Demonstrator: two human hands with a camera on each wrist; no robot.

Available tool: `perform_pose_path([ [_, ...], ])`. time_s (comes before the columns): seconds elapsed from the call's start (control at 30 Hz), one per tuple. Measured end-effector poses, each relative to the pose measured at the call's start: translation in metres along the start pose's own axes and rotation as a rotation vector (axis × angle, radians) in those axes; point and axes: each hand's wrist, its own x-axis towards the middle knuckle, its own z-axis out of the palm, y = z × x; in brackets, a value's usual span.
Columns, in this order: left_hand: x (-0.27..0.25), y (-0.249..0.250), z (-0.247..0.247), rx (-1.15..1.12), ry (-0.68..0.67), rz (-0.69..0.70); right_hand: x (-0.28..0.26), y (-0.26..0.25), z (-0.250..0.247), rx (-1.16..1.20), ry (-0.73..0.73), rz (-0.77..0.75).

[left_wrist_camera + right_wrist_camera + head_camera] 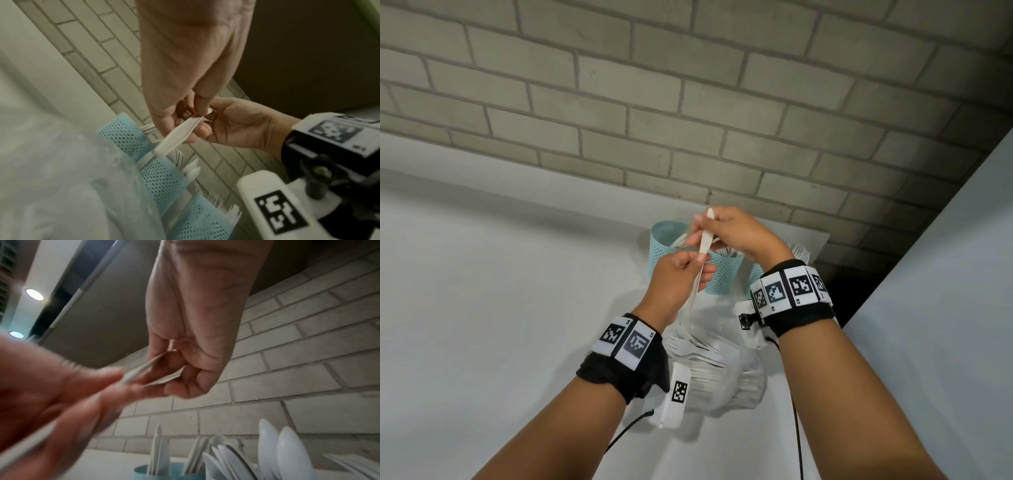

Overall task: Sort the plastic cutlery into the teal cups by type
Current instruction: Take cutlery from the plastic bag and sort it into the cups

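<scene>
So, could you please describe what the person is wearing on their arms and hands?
Both forearms are bare, with no sleeves or gloves. Each wrist carries a black fabric band ringed with white tiles bearing black square-code markers. A white camera module hangs under the left wrist, and thin black cables trail from both.

Both forearms are bare — no sleeves. Each wrist wears a black fabric strap topped by a band of white tiles printed with black square codes, and a white camera block hangs beneath — thin black cables trail back along the arms.

Head view looking down, wrist views close, all sharing hands
</scene>
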Motion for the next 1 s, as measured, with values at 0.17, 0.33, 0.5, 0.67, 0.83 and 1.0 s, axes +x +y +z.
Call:
perform_pose_path([
  [0.17,0.009,-0.011,-0.017,0.383,0.015,-0.117,0.014,-0.015,-0.009,0.348,0.615,-0.133],
  [0.33,0.006,-0.016,-0.025,0.773,-0.169,-0.264,0.037,-0.009,0.009,0.277,0.863,-0.275],
  [0.5,0.004,-0.020,-0.029,0.937,-0.315,-0.236,0.060,0.020,0.040,-0.152,0.608,-0.092],
  [0.67,0.004,-0.018,-0.031,0.987,-0.371,-0.248,0.060,0.035,0.052,-0.792,0.250,0.135],
  [0.83,0.002,-0.021,-0.036,0.995,-0.319,-0.239,0.041,0.012,0.038,-0.602,0.401,-0.016],
  [1.0,0.003,-0.027,-0.038,0.905,-0.254,-0.192,-0.014,-0.014,0.024,-0.434,-0.070,0.214],
])
